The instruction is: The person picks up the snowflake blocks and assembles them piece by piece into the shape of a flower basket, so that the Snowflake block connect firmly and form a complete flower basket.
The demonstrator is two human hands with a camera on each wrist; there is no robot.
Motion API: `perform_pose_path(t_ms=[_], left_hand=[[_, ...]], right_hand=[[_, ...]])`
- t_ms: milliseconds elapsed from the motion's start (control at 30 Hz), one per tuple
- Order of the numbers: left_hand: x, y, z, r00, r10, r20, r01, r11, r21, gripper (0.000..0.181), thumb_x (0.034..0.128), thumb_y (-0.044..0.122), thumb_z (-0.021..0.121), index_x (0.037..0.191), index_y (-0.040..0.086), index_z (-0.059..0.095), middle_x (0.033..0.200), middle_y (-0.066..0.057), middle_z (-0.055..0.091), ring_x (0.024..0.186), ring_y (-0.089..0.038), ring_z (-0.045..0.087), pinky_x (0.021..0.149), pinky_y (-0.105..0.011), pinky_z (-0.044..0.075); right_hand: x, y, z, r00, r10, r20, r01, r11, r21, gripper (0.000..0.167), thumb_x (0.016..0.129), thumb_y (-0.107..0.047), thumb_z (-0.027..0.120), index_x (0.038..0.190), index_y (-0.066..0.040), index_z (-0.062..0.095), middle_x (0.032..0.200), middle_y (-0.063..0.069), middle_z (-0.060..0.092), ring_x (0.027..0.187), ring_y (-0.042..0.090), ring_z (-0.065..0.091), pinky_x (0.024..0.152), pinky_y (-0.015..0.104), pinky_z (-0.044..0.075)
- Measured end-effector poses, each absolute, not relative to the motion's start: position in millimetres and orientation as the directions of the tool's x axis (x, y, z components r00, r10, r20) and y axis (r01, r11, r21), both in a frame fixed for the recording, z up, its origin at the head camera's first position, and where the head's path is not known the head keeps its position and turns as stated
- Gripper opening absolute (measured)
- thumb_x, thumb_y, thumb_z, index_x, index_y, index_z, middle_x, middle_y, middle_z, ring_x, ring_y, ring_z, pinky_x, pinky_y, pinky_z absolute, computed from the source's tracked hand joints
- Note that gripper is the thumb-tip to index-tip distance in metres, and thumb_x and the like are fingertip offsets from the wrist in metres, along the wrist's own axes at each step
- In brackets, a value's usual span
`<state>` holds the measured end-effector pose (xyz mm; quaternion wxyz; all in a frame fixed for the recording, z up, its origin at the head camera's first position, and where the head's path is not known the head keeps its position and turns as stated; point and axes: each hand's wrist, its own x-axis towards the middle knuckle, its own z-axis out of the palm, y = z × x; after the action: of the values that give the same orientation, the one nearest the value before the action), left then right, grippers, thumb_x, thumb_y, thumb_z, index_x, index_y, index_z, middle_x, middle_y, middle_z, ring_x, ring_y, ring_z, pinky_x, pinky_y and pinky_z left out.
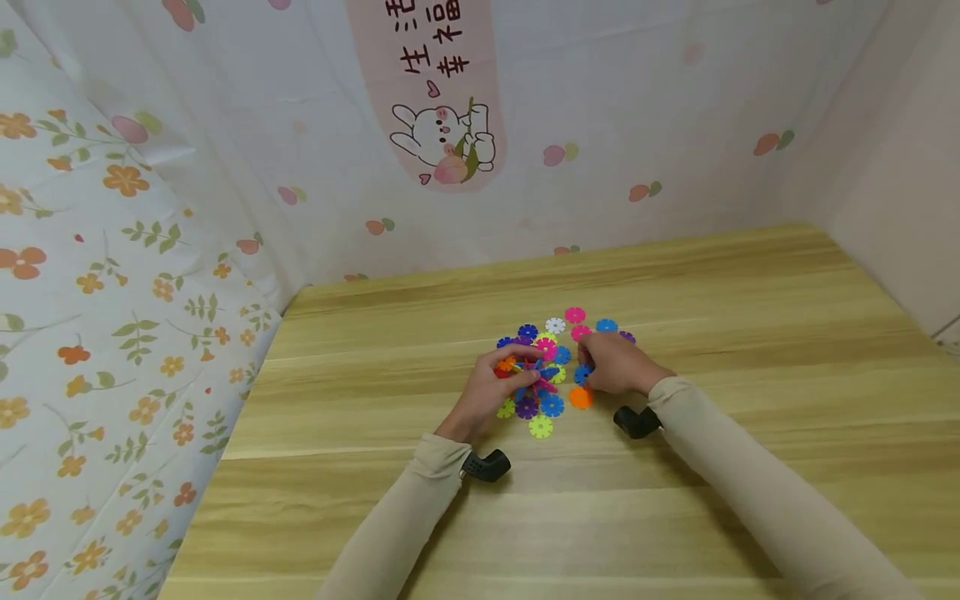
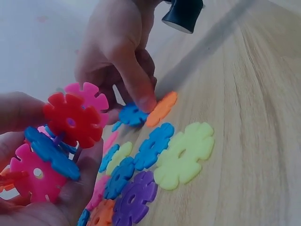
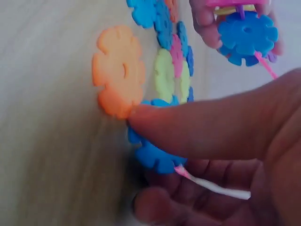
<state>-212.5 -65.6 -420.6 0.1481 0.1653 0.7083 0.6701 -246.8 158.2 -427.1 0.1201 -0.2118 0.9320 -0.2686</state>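
My left hand (image 1: pixel 480 392) holds a cluster of interlocked flower-shaped plastic discs. In the left wrist view the cluster shows a red disc (image 2: pixel 77 129), a blue disc (image 2: pixel 52 153) and a pink disc (image 2: pixel 28 181) slotted together at angles. Low over the table's right side of the pile, my right hand (image 1: pixel 621 364) pinches another blue disc (image 3: pixel 162 157) between thumb and fingers. An orange disc (image 3: pixel 117 70) lies flat right beside that thumb. A thin pink-and-white strip (image 3: pixel 211 186) shows by the right fingers; its kind is unclear.
Loose discs lie between and around the hands, among them a yellow-green disc (image 1: pixel 541 427), a white disc (image 1: pixel 555 325) and a purple disc (image 2: pixel 135 197). All rest on a wood-grain table (image 1: pixel 600 517). A printed curtain (image 1: pixel 600 200) hangs behind it.
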Motion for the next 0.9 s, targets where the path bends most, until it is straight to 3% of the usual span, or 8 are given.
perform_pose_path(t_ms=[233,433,667,900], left_hand=[[-211,-65,-421,-0.902,0.43,0.02,0.029,0.014,0.999,0.028,0.0927,0.003,0.055,0.119,-0.006,0.056,0.121,-0.028,0.047,0.094,-0.018,0.053,0.078,-0.025,0.048],[-212,-65,-422,-0.913,0.408,0.003,0.006,0.007,1.0,0.028,0.0929,0.006,0.056,0.119,-0.004,0.057,0.12,-0.027,0.047,0.087,-0.014,0.052,0.071,-0.022,0.046],[-215,-65,-423,-0.908,0.419,0.007,-0.009,-0.038,0.999,0.029,0.0932,0.004,0.055,0.12,-0.006,0.055,0.12,-0.025,0.047,0.09,-0.021,0.056,0.081,-0.036,0.049],[-216,-66,-425,-0.913,0.408,0.015,-0.003,-0.042,0.999,0.028,0.0926,0.004,0.056,0.119,-0.007,0.056,0.118,-0.022,0.049,0.089,-0.021,0.056,0.081,-0.037,0.049]], right_hand=[[-245,163,-430,-0.887,-0.46,-0.028,-0.333,0.682,-0.651,0.011,0.08,-0.001,0.069,0.089,-0.001,0.063,0.075,0.001,0.057,0.068,0.017,0.052,0.064,0.031,0.046],[-241,161,-428,-0.899,-0.436,-0.042,-0.261,0.61,-0.748,0.005,0.085,-0.006,0.065,0.088,-0.003,0.063,0.07,0.003,0.062,0.057,0.018,0.056,0.055,0.03,0.047],[-234,158,-424,-0.923,-0.384,0.03,-0.222,0.466,-0.856,0.007,0.092,-0.009,0.058,0.093,-0.002,0.058,0.069,0.012,0.065,0.051,0.031,0.057,0.049,0.032,0.047],[-228,149,-417,-0.928,-0.357,0.107,-0.273,0.454,-0.848,0.009,0.09,-0.009,0.061,0.095,-0.002,0.063,0.067,0.015,0.063,0.047,0.025,0.056,0.044,0.032,0.047]])
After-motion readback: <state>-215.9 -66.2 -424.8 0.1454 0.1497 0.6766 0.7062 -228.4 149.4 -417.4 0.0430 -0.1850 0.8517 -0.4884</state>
